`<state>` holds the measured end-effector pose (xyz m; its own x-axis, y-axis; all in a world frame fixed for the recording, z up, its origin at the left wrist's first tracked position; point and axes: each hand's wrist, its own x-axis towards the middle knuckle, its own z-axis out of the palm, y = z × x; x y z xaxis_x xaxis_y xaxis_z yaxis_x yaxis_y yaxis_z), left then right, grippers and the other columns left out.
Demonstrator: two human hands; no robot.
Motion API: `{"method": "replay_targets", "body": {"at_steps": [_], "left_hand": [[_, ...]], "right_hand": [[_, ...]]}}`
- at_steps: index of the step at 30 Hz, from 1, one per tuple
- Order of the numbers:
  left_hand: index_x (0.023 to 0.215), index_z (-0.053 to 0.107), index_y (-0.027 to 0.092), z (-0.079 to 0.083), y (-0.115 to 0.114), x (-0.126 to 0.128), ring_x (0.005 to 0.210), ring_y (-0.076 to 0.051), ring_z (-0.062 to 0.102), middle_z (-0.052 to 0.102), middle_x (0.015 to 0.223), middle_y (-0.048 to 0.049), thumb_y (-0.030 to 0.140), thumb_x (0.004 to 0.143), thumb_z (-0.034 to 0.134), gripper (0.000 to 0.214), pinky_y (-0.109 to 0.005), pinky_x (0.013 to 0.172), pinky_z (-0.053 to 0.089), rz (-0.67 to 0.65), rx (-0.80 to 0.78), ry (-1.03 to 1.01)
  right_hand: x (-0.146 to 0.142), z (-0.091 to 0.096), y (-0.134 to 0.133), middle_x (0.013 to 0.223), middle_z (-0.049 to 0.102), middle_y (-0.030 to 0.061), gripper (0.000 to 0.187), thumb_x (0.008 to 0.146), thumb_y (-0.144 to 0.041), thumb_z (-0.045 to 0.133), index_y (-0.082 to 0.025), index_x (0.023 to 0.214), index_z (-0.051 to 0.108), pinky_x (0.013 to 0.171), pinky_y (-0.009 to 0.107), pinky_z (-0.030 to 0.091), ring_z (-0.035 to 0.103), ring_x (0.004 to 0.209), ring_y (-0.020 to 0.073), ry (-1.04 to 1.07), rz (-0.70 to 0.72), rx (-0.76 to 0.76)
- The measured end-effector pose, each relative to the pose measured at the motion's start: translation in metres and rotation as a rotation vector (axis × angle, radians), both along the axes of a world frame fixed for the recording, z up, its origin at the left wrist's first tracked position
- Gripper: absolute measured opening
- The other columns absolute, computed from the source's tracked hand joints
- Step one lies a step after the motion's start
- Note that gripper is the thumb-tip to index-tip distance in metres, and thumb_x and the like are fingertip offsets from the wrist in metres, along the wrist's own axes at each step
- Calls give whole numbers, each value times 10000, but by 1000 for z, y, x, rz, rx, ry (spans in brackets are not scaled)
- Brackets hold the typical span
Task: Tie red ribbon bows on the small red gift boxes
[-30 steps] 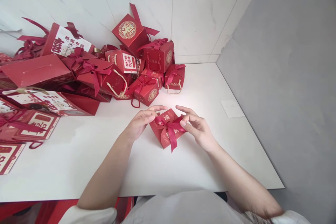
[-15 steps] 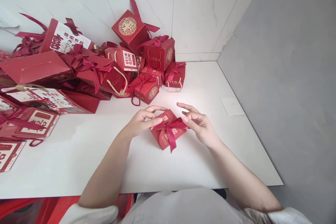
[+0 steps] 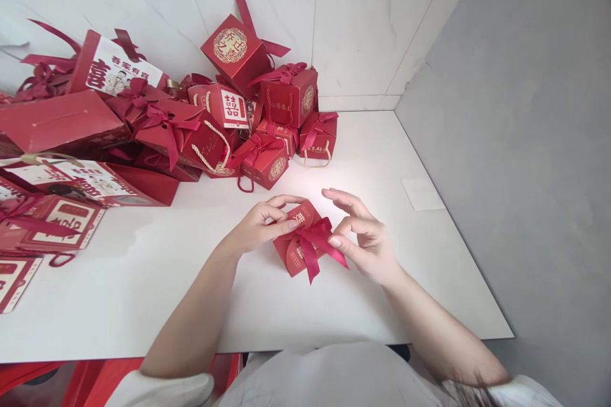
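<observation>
A small red gift box [image 3: 296, 253] with gold characters stands on the white table [image 3: 143, 292] in front of me. A dark red ribbon [image 3: 315, 243] is tied in a bow across its top. My left hand [image 3: 260, 224] grips the box's left upper edge, thumb and fingers closed on it. My right hand [image 3: 365, 238] pinches the right tail of the ribbon between thumb and forefinger, with the other fingers spread above.
A heap of red gift boxes [image 3: 210, 121] with bows and rope handles fills the back left of the table against a marble wall. Flat red cartons [image 3: 57, 216] lie at the far left. A grey wall [image 3: 525, 140] bounds the right side. A pale paper slip [image 3: 422, 194] lies at the right.
My right hand has drawn the ribbon tail out to the right and downward, and the bow's loops have shifted. The left hand stays on the box.
</observation>
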<state>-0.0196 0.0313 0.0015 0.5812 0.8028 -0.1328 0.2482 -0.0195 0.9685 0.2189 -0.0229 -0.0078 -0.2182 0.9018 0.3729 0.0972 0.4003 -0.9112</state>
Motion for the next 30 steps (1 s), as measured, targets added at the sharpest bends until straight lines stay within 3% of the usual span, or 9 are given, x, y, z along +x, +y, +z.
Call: {"method": "replay_targets", "body": {"at_steps": [4, 8, 11, 16, 18, 20, 24, 27, 30], "left_hand": [[476, 553, 164, -1, 1, 2, 1164, -264, 611, 640, 1323, -64, 433, 893, 656, 506, -370, 975, 455, 33, 47, 12], [507, 587, 175, -5, -1, 4, 1222, -267, 589, 655, 1305, -58, 410, 897, 647, 459, -351, 1007, 442, 47, 82, 56], [491, 547, 175, -5, -2, 6, 1214, -268, 599, 661, 1301, -62, 389, 899, 640, 470, -352, 1013, 438, 37, 85, 79], [524, 546, 168, 0, -2, 7, 1204, -268, 606, 654, 1301, -78, 414, 902, 637, 460, -365, 1015, 444, 22, 73, 89], [601, 612, 169, 4, -1, 5, 1209, -274, 601, 641, 1312, -83, 423, 875, 676, 379, -379, 1031, 442, -12, 60, 73], [646, 631, 171, 7, -1, 3, 1209, -286, 598, 629, 1322, -86, 418, 821, 739, 321, -401, 1048, 437, -47, 52, 71], [673, 615, 178, 11, -2, -2, 1207, -293, 594, 621, 1325, -81, 385, 764, 791, 286, -416, 1035, 452, -85, 30, 92], [701, 610, 185, 12, -4, -4, 1222, -287, 579, 604, 1347, -75, 369, 779, 773, 258, -406, 1018, 465, -107, 29, 107], [688, 570, 184, 11, -3, -6, 1231, -292, 570, 597, 1355, -79, 369, 766, 782, 292, -417, 1035, 448, -109, 33, 115]], "right_hand": [[-12, 2, -15, 1455, 560, 47, 40, 877, -291, 735, -281, 881, 696, 1162, 543, 381, 452, 1399, 313, -200, 26, 294], [-33, -4, -30, 1081, 754, 19, 69, 920, -232, 678, -299, 938, 673, 1160, 463, 392, 676, 1067, 215, -377, 26, 561], [-44, -12, -34, 939, 768, -17, 101, 949, -196, 633, -277, 896, 661, 1192, 413, 356, 705, 933, 162, -434, 98, 646], [-40, -12, -27, 885, 755, -17, 105, 958, -239, 616, -265, 876, 676, 1274, 467, 205, 712, 924, 163, -444, 212, 672], [-31, -8, -23, 925, 760, -19, 57, 941, -314, 639, -289, 927, 688, 1279, 513, 163, 709, 958, 188, -400, 223, 636], [-18, -3, -16, 1043, 752, 1, 124, 913, -380, 664, -318, 1018, 687, 1268, 564, 153, 691, 1038, 234, -336, 191, 528], [7, 3, 1, 1319, 624, 72, 229, 926, -382, 643, -310, 1143, 650, 1185, 581, 322, 552, 1284, 296, -208, 118, 137], [15, 3, 11, 1432, 531, 67, 189, 915, -368, 676, -302, 1090, 652, 1149, 534, 386, 454, 1388, 290, -164, 209, -87], [14, 1, 15, 1444, 524, 46, 91, 897, -351, 704, -274, 908, 656, 1156, 531, 376, 480, 1370, 284, -143, 311, -168]]}}
